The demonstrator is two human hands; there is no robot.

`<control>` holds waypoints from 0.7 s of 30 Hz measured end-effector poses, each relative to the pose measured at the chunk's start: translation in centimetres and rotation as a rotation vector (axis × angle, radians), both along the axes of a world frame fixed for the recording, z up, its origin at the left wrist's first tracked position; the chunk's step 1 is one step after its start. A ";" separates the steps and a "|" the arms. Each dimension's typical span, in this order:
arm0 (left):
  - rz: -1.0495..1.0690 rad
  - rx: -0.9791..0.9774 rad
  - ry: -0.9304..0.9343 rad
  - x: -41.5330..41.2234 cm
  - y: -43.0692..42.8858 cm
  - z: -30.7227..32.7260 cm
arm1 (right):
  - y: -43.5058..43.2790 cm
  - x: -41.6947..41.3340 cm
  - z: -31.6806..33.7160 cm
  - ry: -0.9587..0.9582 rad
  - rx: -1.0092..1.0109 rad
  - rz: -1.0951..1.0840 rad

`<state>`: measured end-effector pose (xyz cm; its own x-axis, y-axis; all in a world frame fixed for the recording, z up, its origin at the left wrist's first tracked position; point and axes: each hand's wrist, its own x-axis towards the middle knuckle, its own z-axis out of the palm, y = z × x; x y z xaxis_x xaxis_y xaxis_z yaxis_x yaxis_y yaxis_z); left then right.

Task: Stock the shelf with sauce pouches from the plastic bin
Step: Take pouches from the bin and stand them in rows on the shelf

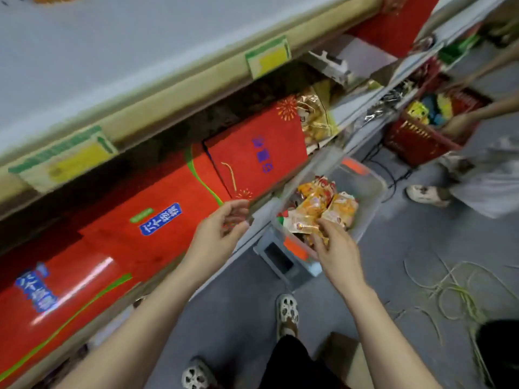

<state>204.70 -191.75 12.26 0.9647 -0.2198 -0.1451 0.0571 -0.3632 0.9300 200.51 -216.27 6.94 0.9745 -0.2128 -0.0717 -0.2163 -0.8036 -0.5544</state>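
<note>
Down by the shelf (179, 85) front edge, the plastic bin (368, 189) holds the sauce pouches (311, 209), long axes mostly pointing toward its far end. At its near end the right hand (335, 248) fingers pinch one pouch; the left hand (220, 224) fingers are loosely curled, apparently empty.

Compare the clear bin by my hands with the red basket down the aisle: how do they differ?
The clear plastic bin is see-through with orange latches; the red basket is opaque latticework. The bin holds orange sauce pouches under your right hand; the basket holds yellow and blue items. The bin sits nearest you; the basket is farther along, beside another person. Both are open-topped and stocked.
</note>
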 end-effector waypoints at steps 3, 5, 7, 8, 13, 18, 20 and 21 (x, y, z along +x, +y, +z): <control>-0.054 0.049 0.142 2.5 -6.3 -5.6 | -6.3 2.8 -4.3 0.209 0.020 -0.121; -0.098 0.116 0.184 4.5 -9.9 -9.3 | -10.0 5.6 -7.2 0.284 0.022 -0.162; -0.130 0.204 0.188 6.5 -12.7 -12.7 | -13.0 8.5 -10.1 0.335 -0.022 -0.146; -0.146 0.263 0.180 7.5 -13.9 -14.4 | -14.2 10.0 -11.4 0.377 -0.044 -0.118; -0.243 0.494 0.111 12.1 -18.8 -20.2 | -17.0 17.1 -18.3 0.632 -0.252 0.334; -0.285 0.582 0.099 15.0 -21.9 -25.1 | -19.1 19.2 -21.4 0.537 -0.440 0.557; -0.280 0.629 0.101 15.7 -22.6 -26.5 | -20.1 19.6 -21.2 0.489 -0.445 0.535; -0.260 0.646 0.104 16.0 -23.0 -27.0 | -20.6 19.9 -20.7 0.501 -0.406 0.478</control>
